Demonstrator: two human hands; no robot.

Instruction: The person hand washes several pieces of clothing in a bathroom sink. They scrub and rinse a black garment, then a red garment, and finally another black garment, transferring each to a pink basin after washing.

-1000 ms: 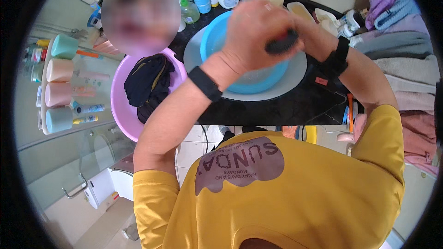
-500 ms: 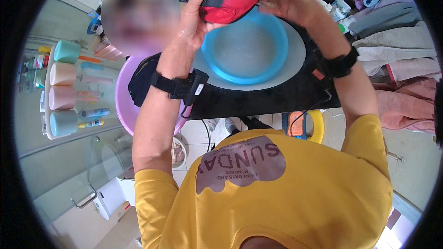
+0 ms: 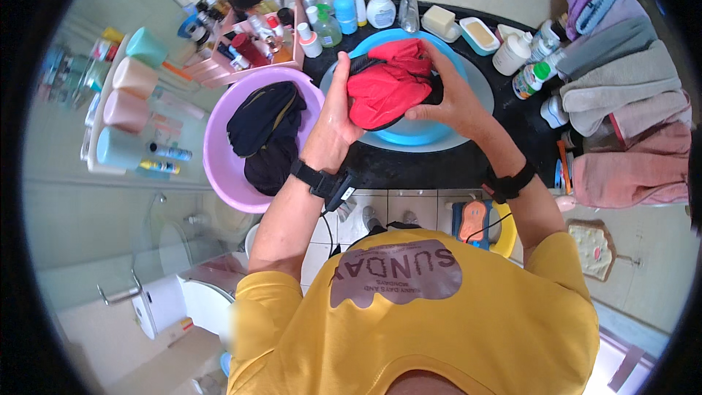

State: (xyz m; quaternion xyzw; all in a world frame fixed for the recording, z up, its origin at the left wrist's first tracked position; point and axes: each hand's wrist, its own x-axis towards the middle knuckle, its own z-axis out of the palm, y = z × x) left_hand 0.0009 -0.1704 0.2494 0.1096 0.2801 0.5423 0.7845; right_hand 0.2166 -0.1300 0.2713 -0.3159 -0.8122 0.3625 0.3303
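A crumpled, damp-looking red and black cloth item (image 3: 391,84) is held between both hands above a light blue basin (image 3: 420,132); its exact kind is hard to make out. My left hand (image 3: 338,106) supports its left side, thumb pointing up and palm against the fabric. On the right side, my right hand (image 3: 455,99) curls round the edge, with the thumb near the lower corner. The cloth hides most of the basin's inside. Beneath that basin is a pale oval sink (image 3: 482,102) set in a black counter (image 3: 424,168).
A purple basin (image 3: 219,164) with dark cloth items (image 3: 267,121) stands left. Behind it is a pink organizer (image 3: 212,69) of bottles. A faucet (image 3: 407,0), pump bottle (image 3: 380,11) and soap boxes (image 3: 479,35) line the back. Towels (image 3: 621,73) hang at right.
The red and black cloth item has come down and nearer, over the blue basin, with its red side now showing more. My right hand has closed in on it. The view has shifted.
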